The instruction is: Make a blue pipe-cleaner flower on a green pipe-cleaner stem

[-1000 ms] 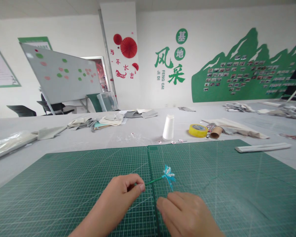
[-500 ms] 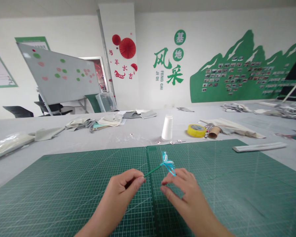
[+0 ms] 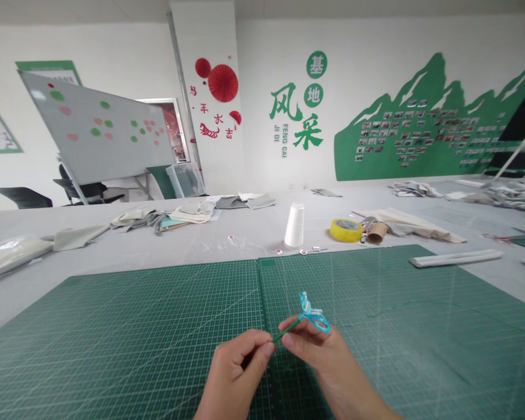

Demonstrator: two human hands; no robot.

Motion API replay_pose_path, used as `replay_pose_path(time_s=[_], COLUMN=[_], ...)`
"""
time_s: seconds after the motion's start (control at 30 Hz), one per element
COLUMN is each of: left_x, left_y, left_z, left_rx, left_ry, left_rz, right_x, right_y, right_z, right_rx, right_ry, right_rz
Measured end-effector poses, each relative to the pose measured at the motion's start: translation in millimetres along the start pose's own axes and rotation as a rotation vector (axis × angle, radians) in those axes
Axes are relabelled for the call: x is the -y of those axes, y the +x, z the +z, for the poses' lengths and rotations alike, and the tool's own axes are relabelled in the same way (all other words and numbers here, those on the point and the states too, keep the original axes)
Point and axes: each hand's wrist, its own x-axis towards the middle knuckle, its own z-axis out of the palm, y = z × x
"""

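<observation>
A small blue flower with white beads point(image 3: 314, 315) on a thin green stem point(image 3: 286, 330) is held above the green cutting mats point(image 3: 157, 315). My left hand point(image 3: 245, 364) pinches the lower end of the stem between thumb and forefinger. On the other side, my right hand point(image 3: 321, 356) has its thumb and fingers closed around the stem just below the flower head. The flower leans up and to the right, over the right fingers.
Beyond the mats stand a white thread cone point(image 3: 294, 225), a yellow tape roll point(image 3: 346, 230) and a brown cardboard tube point(image 3: 377, 233). Fabric pieces point(image 3: 192, 211) lie further back. A rolled white strip point(image 3: 455, 258) crosses the right mat's back edge.
Both hands and the flower have moved down and to the right in view. My right hand has come closer to my left and taken hold of the stem.
</observation>
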Motion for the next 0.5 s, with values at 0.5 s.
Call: replay_pose_path(time_s=[0.5], left_x=[11], left_y=[-1], left_z=[-0.4], left_rx=[0.034], left_ry=[0.05], left_rz=[0.061], right_x=[-6], right_y=[3], right_z=[-9], right_rx=[0.041], right_ry=[-0.211], right_rz=[-0.163])
